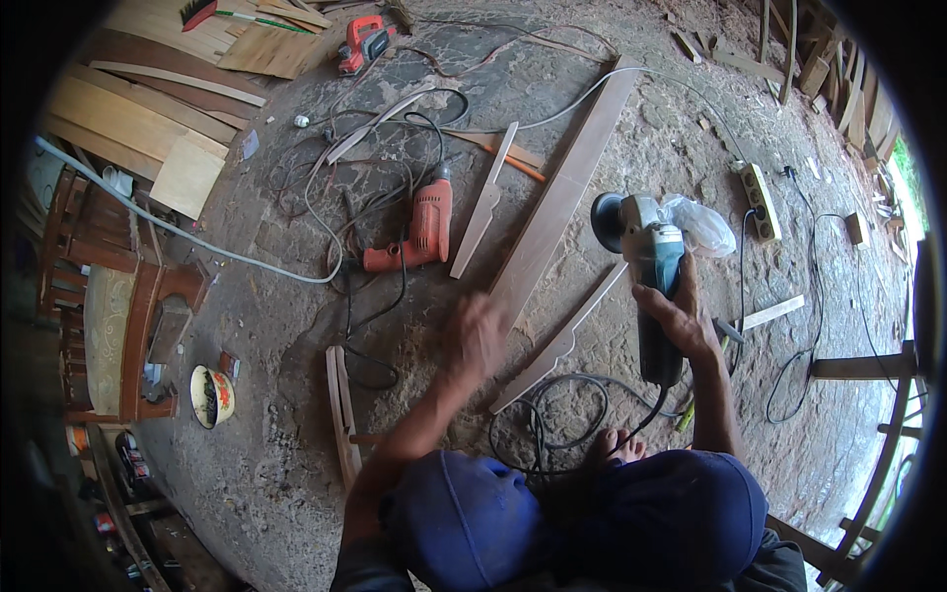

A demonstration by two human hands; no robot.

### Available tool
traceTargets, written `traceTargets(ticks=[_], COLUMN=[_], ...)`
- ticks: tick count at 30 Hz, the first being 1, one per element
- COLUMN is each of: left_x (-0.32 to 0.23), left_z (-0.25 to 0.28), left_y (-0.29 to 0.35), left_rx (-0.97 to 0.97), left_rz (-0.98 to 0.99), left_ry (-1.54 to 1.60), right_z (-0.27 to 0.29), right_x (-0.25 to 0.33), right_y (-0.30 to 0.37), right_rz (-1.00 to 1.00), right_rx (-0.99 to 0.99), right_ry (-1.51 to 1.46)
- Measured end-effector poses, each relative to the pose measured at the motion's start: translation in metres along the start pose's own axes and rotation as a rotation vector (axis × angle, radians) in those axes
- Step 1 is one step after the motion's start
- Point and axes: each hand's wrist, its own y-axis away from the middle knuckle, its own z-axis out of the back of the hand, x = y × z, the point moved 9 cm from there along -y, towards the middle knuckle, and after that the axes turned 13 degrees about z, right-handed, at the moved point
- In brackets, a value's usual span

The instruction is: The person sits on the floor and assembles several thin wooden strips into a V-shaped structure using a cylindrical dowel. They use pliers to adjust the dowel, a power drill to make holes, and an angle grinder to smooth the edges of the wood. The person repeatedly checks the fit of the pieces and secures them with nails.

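My right hand (679,318) is wrapped round the teal and black body of an angle grinder (659,261), lifted over the floor. The round dark disc on its head faces left. A clear plastic bag (702,225) hangs at the tool's head. Over the near end of a long flat wooden board (570,183) is my left hand (473,340), smeared by motion; whether it touches the board I cannot tell. Thin wooden pieces with a scalloped edge lie on both sides of the board, one (560,345) below the grinder, another (483,212) to its left.
A red drill (419,232) lies among tangled cables, with a red power planer (365,44) farther back. At right is a socket strip (760,202). A carved chair (113,296), a floral bowl (212,397) and stacked planks (138,118) are at left. The grinder's cord loops near my foot.
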Motion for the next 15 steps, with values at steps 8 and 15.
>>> traceTargets(ticks=[8,15], left_x=[0.061,0.076], left_z=[-0.026,-0.046], left_y=[-0.134,-0.1], left_rx=[-0.068,0.312], left_rz=[0.163,0.489], left_ry=[-0.307,0.91], right_z=[-0.006,-0.001], right_x=[0.015,0.016], right_y=[0.015,0.021], right_rz=[-0.002,-0.047], right_rx=[0.011,0.013], right_ry=[-0.14,-0.088])
